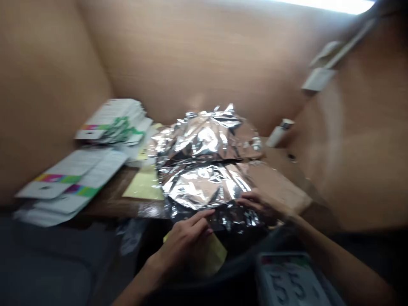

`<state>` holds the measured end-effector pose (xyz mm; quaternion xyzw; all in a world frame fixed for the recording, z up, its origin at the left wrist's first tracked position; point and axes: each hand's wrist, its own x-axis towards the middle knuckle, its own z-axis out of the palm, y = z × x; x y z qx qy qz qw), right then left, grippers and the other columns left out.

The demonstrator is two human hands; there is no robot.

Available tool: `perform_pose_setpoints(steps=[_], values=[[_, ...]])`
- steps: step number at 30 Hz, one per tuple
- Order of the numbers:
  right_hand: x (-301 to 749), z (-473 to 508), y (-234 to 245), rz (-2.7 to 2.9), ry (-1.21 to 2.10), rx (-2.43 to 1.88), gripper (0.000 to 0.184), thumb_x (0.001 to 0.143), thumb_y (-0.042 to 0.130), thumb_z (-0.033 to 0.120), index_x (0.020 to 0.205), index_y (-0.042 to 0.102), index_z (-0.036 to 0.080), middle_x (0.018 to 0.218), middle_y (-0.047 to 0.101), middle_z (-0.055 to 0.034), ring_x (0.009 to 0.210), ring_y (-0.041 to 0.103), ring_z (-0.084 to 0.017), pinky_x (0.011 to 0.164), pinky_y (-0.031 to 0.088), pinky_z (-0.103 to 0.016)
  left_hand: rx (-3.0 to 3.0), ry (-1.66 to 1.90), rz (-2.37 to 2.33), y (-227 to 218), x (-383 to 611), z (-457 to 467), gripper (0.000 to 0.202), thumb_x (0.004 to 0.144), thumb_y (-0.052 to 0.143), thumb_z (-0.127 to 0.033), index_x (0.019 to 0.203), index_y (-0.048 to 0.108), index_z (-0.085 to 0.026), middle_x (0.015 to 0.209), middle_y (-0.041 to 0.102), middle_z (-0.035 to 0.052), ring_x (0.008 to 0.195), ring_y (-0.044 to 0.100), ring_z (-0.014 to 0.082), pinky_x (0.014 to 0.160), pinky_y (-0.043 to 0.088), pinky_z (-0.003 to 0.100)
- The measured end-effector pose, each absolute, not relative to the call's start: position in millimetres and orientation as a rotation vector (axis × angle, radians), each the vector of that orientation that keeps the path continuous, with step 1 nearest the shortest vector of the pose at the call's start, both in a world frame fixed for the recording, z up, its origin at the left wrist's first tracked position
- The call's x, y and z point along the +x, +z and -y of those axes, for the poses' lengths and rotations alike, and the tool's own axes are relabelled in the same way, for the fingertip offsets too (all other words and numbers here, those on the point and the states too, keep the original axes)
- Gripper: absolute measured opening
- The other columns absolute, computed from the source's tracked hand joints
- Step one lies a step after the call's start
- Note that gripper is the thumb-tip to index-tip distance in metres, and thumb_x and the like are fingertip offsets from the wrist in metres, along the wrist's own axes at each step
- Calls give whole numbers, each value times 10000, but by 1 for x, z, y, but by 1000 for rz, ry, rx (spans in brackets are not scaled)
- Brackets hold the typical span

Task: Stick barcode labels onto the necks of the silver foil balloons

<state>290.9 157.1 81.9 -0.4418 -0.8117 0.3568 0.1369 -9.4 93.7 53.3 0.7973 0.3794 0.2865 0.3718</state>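
Silvery, crinkled foil bags (pixel 207 138) lie piled on the table, and a nearer foil bag (pixel 204 182) reaches its front edge. My left hand (pixel 186 238) is at that near edge, index finger stretched along the foil and the other fingers curled over a yellow sheet (pixel 215 255). The sheet shows on both sides of the hand; the exact grip is partly hidden. On the right, my right hand (pixel 256 203) pinches the near edge of the foil bag, its thumb mostly out of sight. The picture is blurred.
Printed white cards (pixel 114 121) are stacked at back left, with more cards (pixel 70 178) overhanging the table's front edge. A yellow sheet (pixel 143 185) lies beside the foil. A small white bottle (pixel 279 134) stands at back right. Wooden panels (pixel 204 55) enclose the table.
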Motion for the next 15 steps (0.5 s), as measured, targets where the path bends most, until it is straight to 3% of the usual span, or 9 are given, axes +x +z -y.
perform_pose_setpoints(steps=[2, 4, 8, 10, 12, 15], values=[[316, -144, 86, 2268, 1164, -1401, 510, 1032, 461, 595, 782, 561, 161, 669, 441, 39, 623, 408, -103, 581, 359, -238, 2244, 584, -842, 42, 0, -104, 221, 1049, 484, -272, 934, 665, -217, 1519, 567, 96, 970, 754, 222, 798, 570, 291], [320, -144, 85, 2172, 1383, -1380, 546, 999, 479, 654, 756, 512, 167, 662, 370, 50, 617, 342, -96, 557, 293, -235, 2418, 420, -812, 41, 12, -105, 170, 1039, 498, -238, 1001, 663, -222, 1554, 527, 105, 900, 766, 222, 741, 575, 292], [314, -160, 78, 2093, 1695, -1293, 543, 955, 543, 676, 768, 522, 166, 677, 376, 51, 593, 322, -88, 518, 254, -225, 2608, 102, -861, 44, 34, -99, 274, 980, 476, -94, 1117, 679, -215, 1342, 688, 120, 789, 770, 264, 625, 584, 327], [319, -176, 83, 2102, 1688, -1322, 519, 954, 560, 642, 763, 540, 160, 647, 364, 59, 560, 291, -79, 494, 221, -223, 2665, -3, -913, 39, 42, -96, 341, 950, 439, -48, 1146, 685, -179, 1366, 667, 163, 751, 768, 282, 578, 585, 354], [327, -199, 96, 2092, 1599, -1371, 463, 950, 590, 561, 742, 555, 148, 620, 366, 67, 543, 279, -67, 491, 214, -216, 2712, -74, -955, 33, 47, -93, 379, 909, 429, -14, 1148, 693, -144, 1524, 529, 211, 740, 769, 293, 556, 587, 376], [332, -238, 126, 2111, 1573, -1378, 361, 927, 585, 389, 678, 564, 129, 575, 382, 75, 517, 296, -46, 502, 238, -201, 2665, -93, -967, 28, 48, -93, 360, 874, 490, -27, 1128, 706, -161, 1636, 374, 192, 777, 777, 312, 568, 589, 384]])
